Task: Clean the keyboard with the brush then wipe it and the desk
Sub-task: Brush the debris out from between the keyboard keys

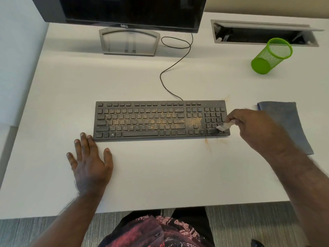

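Orange dust [193,121] covers the middle of the black keyboard [161,120], which lies on the white desk [160,172]. At the keyboard's right end the right hand [252,127] pinches a small pale brush [224,126], its bristles touching the number keys. By the keyboard's near left corner the left hand [90,161] rests flat on the desk, fingers spread, holding nothing. A grey cloth [288,122] lies right of the keyboard, past the right hand. Behind the keyboard stands a monitor [131,13]; a green mesh cup [271,56] stands to its far right.
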A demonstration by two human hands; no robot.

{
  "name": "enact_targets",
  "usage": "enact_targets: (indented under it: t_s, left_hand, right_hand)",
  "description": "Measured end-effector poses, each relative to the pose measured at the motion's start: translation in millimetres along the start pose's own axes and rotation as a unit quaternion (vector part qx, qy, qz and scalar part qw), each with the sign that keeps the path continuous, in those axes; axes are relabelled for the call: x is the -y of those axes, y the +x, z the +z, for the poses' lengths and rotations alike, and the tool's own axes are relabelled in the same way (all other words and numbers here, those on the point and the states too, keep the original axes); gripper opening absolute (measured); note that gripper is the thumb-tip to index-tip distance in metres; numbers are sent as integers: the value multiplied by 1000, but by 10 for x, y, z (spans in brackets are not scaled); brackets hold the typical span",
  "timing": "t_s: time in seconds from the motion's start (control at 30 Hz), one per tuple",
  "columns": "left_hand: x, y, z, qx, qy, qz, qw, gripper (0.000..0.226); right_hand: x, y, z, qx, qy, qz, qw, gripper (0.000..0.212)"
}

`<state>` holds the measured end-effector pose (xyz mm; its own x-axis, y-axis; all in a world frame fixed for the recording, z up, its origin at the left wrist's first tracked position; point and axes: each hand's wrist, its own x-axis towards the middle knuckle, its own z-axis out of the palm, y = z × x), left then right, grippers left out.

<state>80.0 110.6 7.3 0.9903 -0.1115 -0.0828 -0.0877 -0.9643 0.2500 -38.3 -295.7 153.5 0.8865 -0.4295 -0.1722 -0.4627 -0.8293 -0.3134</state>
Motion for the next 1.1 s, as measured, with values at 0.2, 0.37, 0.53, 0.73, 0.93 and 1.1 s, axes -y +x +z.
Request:
enact_targets:
  t_s: [0.2,0.37,0.53,0.73,0.93,1.1]
  left_hand:
    - [1,1,2,1,0,0,1000,80]
    - [4,1,5,0,3,0,1000,79]
    - [7,-3,4,0,6,2,1000,79]
    - [-4,-1,0,0,6,5,1000,79]
    - [3,1,3,0,4,1,1000,78]
    - [10,1,6,0,5,2,1000,78]
  right_hand:
    - [144,-4,92,27,-27,-77,996,36]
    - [53,-9,7,-16,-6,-85,996,31]
    - [91,-19,13,-4,-4,-63,998,31]
    - [183,7,88,0,11,-89,996,35]
    - [194,92,63,-91,103,-41,990,22]
    - [333,26,165,-49,39,-13,998,21]
